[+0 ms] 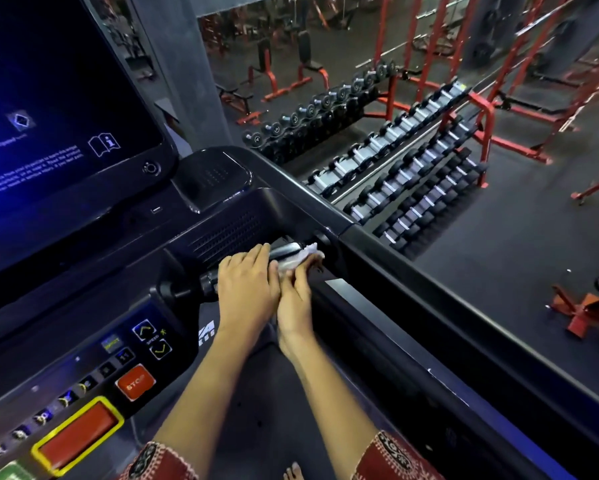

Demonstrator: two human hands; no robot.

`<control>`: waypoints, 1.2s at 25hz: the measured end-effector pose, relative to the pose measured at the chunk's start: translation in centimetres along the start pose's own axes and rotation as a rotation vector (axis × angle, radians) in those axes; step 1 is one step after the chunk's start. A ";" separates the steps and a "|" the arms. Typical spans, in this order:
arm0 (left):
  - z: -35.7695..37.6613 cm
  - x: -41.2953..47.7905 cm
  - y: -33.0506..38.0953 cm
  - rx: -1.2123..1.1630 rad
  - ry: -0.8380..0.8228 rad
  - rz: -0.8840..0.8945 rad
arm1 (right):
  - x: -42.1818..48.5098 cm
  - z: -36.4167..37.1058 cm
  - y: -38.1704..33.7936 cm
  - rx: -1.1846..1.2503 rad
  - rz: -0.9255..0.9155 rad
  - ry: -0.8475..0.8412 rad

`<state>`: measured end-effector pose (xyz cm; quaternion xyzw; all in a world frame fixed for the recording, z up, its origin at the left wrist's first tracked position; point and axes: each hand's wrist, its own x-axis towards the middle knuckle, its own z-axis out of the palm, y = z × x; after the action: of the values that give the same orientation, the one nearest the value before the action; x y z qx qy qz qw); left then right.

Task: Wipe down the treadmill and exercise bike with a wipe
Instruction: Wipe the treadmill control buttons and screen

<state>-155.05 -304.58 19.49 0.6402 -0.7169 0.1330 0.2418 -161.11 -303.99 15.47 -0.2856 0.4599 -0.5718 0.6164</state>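
I stand on a black treadmill (pixel 291 209) and look down at its console. A short silver handle bar (pixel 286 250) runs across under the console's right side. My left hand (pixel 246 285) lies over the bar with its fingers wrapped on top. My right hand (pixel 296 299) is just to its right and pinches a crumpled white wipe (pixel 300 256) against the bar's right end. The wipe is partly hidden by my fingers. No exercise bike shows in the head view.
The lit blue screen (pixel 49 126) fills the upper left. A red STOP button (pixel 134 382) and a yellow-framed red safety key (pixel 78 434) sit on the control panel. The right side rail (pixel 447 306) runs diagonally. Beyond it stand dumbbell racks (pixel 395 168) and red weight frames (pixel 499 64).
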 end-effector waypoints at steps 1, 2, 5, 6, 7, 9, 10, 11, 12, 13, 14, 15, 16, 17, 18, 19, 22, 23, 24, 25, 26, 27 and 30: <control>-0.5 0.2 -0.3 -0.005 -0.032 0.037 | 0.0 -0.1 -0.7 0.080 0.048 0.008; -1.0 0.5 -0.7 -0.014 -0.069 0.077 | 0.2 -0.1 -1.7 0.132 0.074 0.027; -2.5 0.4 -1.8 -0.062 -0.133 0.108 | 1.6 0.8 -4.5 0.041 0.051 0.241; -3.1 -0.2 -2.3 -0.047 -0.148 0.104 | 1.9 1.2 -4.7 -0.018 0.024 0.295; -3.6 -0.7 -2.9 -0.009 -0.166 0.107 | 2.0 1.5 -4.7 -0.093 0.013 0.331; -4.8 -1.8 -4.7 0.062 -0.181 0.108 | 1.4 2.1 -3.9 -0.207 -0.009 0.363; -5.3 -2.2 -5.4 0.083 -0.174 0.106 | 0.7 2.2 -3.0 -0.317 -0.086 0.334; -5.8 -2.5 -6.1 0.100 -0.151 0.116 | -0.5 2.4 -2.0 -0.420 -0.191 0.250; -6.4 -2.7 -6.5 0.114 -0.122 0.132 | -2.0 3.1 -1.1 -0.510 -0.320 0.109; -7.0 -3.1 -6.8 0.124 -0.102 0.132 | -3.8 3.9 -0.5 -0.579 -0.418 -0.071; -7.6 -3.5 -7.1 0.133 -0.091 0.118 | -5.2 4.4 -0.1 -0.658 -0.493 -0.222; -8.3 -3.9 -7.6 0.143 -0.081 0.089 | -5.2 3.9 0.1 -0.755 -0.575 -0.290; -8.9 -4.2 -8.2 0.153 -0.075 0.048 | -4.4 3.2 -0.1 -0.871 -0.660 -0.270; -9.4 -4.7 -8.8 0.155 -0.080 0.006 | -3.0 2.1 -0.2 -0.986 -0.696 -0.197; -9.8 -5.2 -9.2 0.145 -0.092 -0.030 | -1.6 0.9 -0.7 -1.034 -0.656 -0.101; -10.1 -5.6 -9.5 0.126 -0.103 -0.054 | -0.4 0.2 -1.4 -1.013 -0.569 -0.018; -9.9 -6.5 -9.6 0.087 -0.106 -0.069 | -1.9 3.1 -1.5 -0.971 -0.492 -0.097; -9.9 -6.5 -9.6 0.069 -0.104 -0.076 | -3.4 4.5 -1.2 -1.008 -0.533 -0.215; -9.9 -6.4 -9.6 0.052 -0.092 -0.090 | -4.7 5.4 -1.1 -1.027 -0.580 -0.352; -10.0 -6.4 -9.6 0.041 -0.078 -0.102 | -5.5 5.3 -1.1 -1.029 -0.629 -0.496; -10.0 -6.4 -9.5 0.042 -0.064 -0.109 | -5.4 4.5 -1.6 -1.051 -0.686 -0.605; -10.0 -6.5 -9.4 0.051 -0.056 -0.118 | -4.6 3.1 -2.0 -1.094 -0.759 -0.645; -9.8 -6.6 -8.6 0.062 -0.046 -0.169 | -0.8 0.3 -3.3 -1.285 -0.851 -0.407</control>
<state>-144.43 -295.32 23.39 0.7087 -0.6610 0.1197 0.2157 -162.24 -303.86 18.66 -0.8352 0.4293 -0.3176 0.1316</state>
